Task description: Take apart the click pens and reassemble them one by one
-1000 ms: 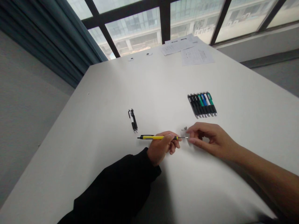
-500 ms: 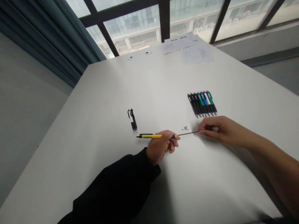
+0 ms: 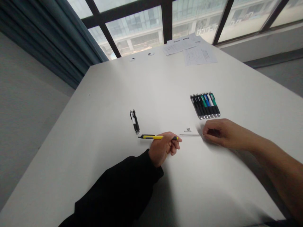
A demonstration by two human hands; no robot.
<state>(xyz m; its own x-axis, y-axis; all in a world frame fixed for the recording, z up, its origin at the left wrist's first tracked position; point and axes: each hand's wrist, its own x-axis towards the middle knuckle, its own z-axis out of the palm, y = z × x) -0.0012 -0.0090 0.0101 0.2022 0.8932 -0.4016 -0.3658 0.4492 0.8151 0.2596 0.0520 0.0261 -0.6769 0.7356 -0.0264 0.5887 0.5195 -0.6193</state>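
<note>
My left hand [image 3: 163,148], in a black sleeve, is closed around a yellow and black pen barrel [image 3: 151,137] held level just above the white table [image 3: 94,132]. My right hand [image 3: 222,133] pinches the right end of a thin dark refill [image 3: 190,135], which lies level just right of the barrel's tip and clear of it. A small pen tip piece [image 3: 187,129] lies on the table just above the refill.
Two black pens [image 3: 134,121] lie left of the barrel. A row of several pens [image 3: 205,106], black, green and blue, lies beyond my right hand. Printed paper sheets [image 3: 189,49] sit at the far edge by the window.
My right hand has drawn the refill out of the yellow barrel and moved right. The refill is now fully free of the barrel, which my left hand kept nearly still.
</note>
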